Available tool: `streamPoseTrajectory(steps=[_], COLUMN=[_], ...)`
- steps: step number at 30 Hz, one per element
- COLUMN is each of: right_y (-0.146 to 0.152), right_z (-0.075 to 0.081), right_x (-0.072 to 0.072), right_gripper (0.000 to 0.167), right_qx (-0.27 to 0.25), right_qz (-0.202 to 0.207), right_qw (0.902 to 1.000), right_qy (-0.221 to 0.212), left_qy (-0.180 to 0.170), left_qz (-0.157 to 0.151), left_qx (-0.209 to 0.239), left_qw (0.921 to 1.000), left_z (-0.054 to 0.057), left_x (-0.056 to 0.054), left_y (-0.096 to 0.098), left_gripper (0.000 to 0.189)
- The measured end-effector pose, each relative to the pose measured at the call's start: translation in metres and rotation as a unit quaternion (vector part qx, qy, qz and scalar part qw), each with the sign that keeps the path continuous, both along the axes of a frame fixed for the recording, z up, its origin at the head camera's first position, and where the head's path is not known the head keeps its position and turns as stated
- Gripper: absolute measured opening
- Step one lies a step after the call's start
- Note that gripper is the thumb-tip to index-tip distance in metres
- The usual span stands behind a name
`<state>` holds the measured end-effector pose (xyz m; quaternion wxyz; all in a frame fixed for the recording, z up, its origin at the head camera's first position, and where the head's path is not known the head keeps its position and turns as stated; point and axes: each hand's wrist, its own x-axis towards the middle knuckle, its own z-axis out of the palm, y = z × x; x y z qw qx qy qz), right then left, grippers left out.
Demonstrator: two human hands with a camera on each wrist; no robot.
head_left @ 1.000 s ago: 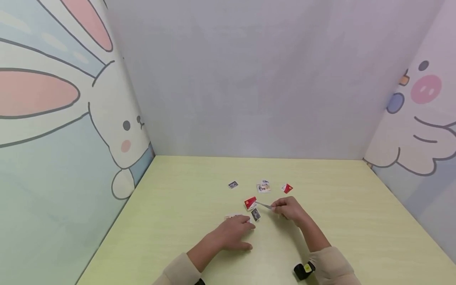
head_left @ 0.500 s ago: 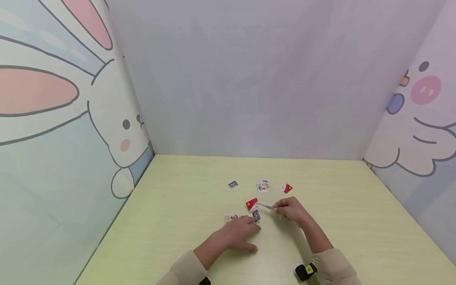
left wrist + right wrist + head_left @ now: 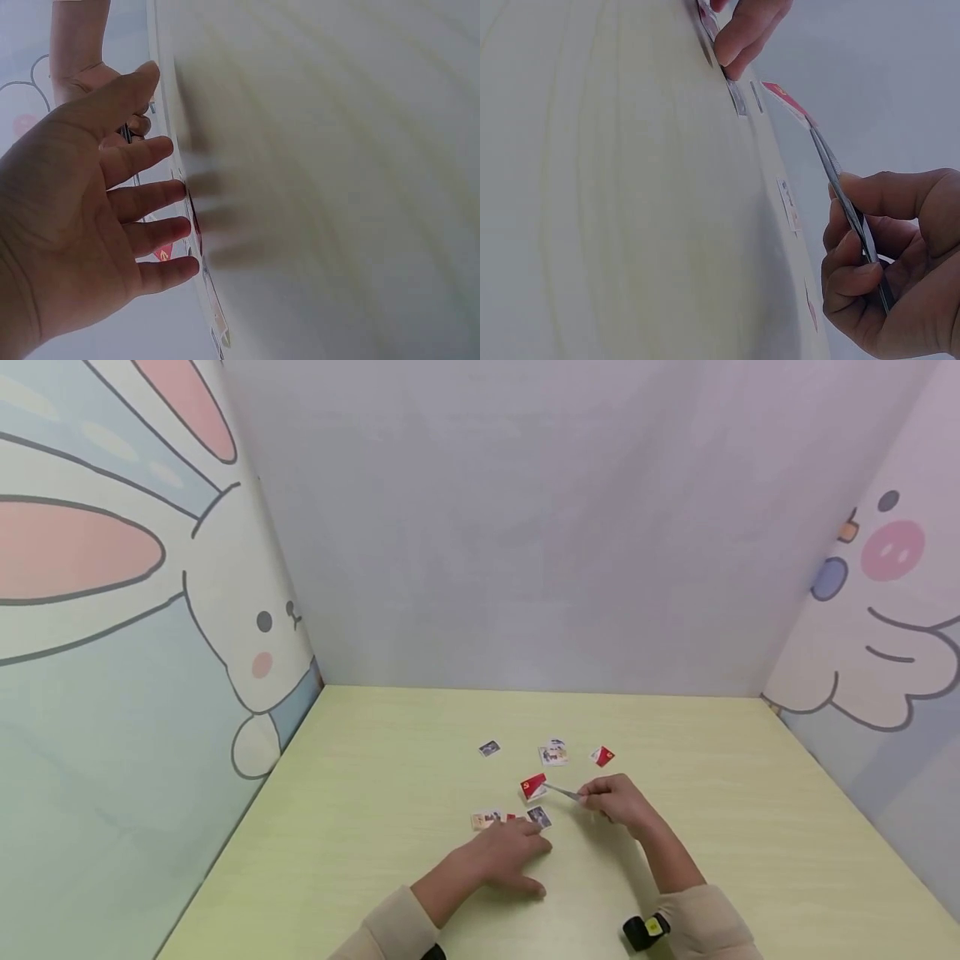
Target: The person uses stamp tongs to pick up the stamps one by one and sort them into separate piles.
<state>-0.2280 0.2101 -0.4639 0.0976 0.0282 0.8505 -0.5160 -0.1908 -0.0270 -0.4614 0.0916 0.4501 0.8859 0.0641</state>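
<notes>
Clearly, the red card (image 3: pixel 533 787) hangs on a very small hold.

The right hand (image 3: pixel 615 799) has its grip pinched around the tweezers (image 3: pixel 566 793), and the tips hold the card only near one end, raised above the counter (image 3: pixel 375 777). Because this hold is so small, I think the card might turn or slide out if the thumb relaxes; too strong a squeeze might crease it. The left hand (image 3: pixel 506 856) has its fingers spread, beside the grey card (image 3: pixel 539 817) and a half-hidden red piece (image 3: pixel 511 817); whether the fingertips press on them, I cannot tell. A sideways move there could push these askew, and the beige card (image 3: pixel 486 820) also. If lowered carelessly, the red card may overlap the grey one.
</notes>
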Motion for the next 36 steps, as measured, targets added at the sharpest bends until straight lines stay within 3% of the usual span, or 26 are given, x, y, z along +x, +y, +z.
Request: streamPoseTrajectory(steps=[17, 27, 36], right_y=[0.021, 0.037, 0.047], right_z=[0.000, -0.002, -0.003], right_x=[0.000, 0.001, -0.001], right_gripper=[0.015, 0.017, 0.020], right_qx=[-0.034, -0.030, -0.033], right_qz=[-0.018, -0.020, -0.019], right_qw=[0.9993, 0.9993, 0.9992], right_qy=[-0.003, 0.000, 0.009], left_qy=[0.015, 0.051, 0.055], left_qz=[-0.002, -0.010, 0.041], left_qx=[-0.007, 0.013, -0.006], left_qw=[0.9999, 0.9986, 0.9976], left_z=[-0.005, -0.003, -0.002], left_x=[0.003, -0.001, -0.004], left_y=[0.002, 0.002, 0.001], left_gripper=[0.053, 0.050, 0.057])
